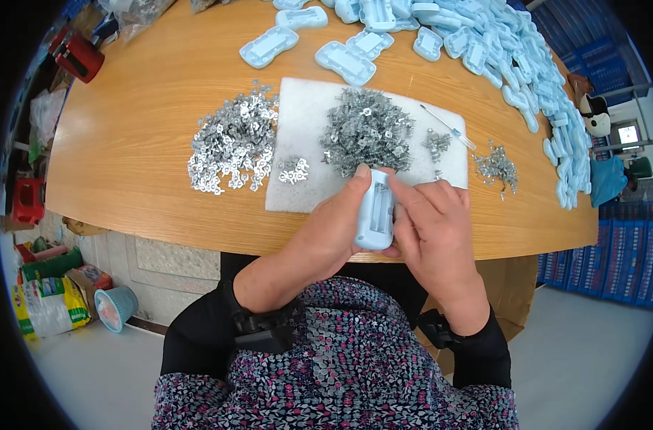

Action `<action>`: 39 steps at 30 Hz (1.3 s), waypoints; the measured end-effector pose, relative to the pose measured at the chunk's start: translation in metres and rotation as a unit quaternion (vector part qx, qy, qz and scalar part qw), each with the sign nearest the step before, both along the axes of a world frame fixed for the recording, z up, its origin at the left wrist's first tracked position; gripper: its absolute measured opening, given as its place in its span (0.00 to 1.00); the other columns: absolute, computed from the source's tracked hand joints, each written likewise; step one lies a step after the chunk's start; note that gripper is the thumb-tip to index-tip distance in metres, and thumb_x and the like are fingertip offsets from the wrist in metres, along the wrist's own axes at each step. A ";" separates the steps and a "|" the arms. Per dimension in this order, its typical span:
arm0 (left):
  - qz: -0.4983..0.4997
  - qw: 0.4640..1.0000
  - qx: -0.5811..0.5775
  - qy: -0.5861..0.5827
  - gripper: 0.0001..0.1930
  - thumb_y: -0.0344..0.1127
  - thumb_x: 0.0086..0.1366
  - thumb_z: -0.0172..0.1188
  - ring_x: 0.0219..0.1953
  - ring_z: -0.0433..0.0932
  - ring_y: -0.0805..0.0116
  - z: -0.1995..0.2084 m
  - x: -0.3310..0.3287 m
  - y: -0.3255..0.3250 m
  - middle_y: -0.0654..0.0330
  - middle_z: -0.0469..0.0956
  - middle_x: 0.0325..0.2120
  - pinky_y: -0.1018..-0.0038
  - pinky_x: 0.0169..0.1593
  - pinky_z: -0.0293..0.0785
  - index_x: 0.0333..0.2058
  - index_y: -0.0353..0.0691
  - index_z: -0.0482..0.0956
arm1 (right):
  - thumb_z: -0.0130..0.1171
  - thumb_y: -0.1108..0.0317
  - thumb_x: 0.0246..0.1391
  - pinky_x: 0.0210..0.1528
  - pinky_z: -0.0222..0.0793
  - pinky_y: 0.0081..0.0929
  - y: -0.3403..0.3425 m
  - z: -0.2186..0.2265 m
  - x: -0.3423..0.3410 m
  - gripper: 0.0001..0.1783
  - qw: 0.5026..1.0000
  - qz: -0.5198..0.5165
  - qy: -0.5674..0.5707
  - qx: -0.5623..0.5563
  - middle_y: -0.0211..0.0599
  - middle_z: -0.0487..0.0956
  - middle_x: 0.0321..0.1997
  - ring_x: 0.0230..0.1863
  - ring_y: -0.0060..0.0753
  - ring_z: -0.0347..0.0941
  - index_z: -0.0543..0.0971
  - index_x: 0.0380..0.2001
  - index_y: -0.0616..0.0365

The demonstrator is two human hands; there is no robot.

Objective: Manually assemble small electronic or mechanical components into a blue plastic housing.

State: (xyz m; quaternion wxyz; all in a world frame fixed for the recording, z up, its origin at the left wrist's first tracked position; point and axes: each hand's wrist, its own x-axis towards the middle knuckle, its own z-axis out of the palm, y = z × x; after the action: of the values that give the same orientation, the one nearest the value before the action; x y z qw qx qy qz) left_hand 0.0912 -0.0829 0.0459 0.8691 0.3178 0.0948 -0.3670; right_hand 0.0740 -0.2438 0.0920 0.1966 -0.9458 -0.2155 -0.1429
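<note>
My left hand point(331, 228) grips a light blue plastic battery housing point(374, 231) upright, its thumb at the top end. The housing's long open battery compartment faces up. At its upper right edge are the bent fingers of my right hand point(437, 221), closed against the compartment; whatever may be pinched there is hidden. Just beyond the housing, a heap of grey metal springs point(367, 130) lies on a white foam sheet point(297, 118). A few flat metal contact plates point(293, 170) sit on the sheet's left part.
Left of the sheet spreads a pile of shiny contact plates point(234, 140). Small metal pieces point(496, 169) lie to the right, near a thin screwdriver-like tool point(448, 126). Many blue housings point(477, 43) cover the table's far right. Blue crates point(606, 261) stand beyond the table edge.
</note>
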 end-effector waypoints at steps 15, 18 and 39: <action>-0.061 0.995 -0.025 -0.075 0.30 0.54 0.78 0.34 0.35 0.83 0.64 0.005 0.004 0.009 0.52 0.79 0.39 0.68 0.41 0.82 0.67 0.38 0.58 | 0.56 0.68 0.66 0.46 0.70 0.20 -0.015 0.003 0.004 0.16 0.850 -0.057 0.351 0.387 0.30 0.80 0.43 0.41 0.18 0.73 0.77 0.53 0.63; -0.039 0.979 0.099 -0.174 0.25 0.47 0.78 0.40 0.37 0.80 0.69 0.004 0.004 0.010 0.53 0.79 0.38 0.72 0.42 0.79 0.65 0.36 0.62 | 0.56 0.67 0.66 0.45 0.70 0.19 -0.014 0.005 0.008 0.16 0.807 -0.037 0.370 0.459 0.30 0.80 0.42 0.40 0.16 0.73 0.76 0.52 0.66; -0.109 0.984 -0.143 -0.015 0.23 0.43 0.77 0.40 0.22 0.69 0.73 0.002 0.006 0.023 0.58 0.74 0.34 0.78 0.22 0.62 0.63 0.37 0.63 | 0.61 0.73 0.62 0.40 0.72 0.17 -0.011 -0.016 0.003 0.09 0.791 -0.010 0.357 0.497 0.29 0.83 0.32 0.36 0.16 0.77 0.80 0.43 0.64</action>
State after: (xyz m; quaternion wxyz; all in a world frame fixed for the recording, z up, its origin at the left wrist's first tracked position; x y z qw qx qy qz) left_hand 0.0969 -0.0596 0.0483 0.8617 0.2041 -0.0072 -0.4646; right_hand 0.0772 -0.2546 0.0764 0.7007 -0.7037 -0.0198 0.1159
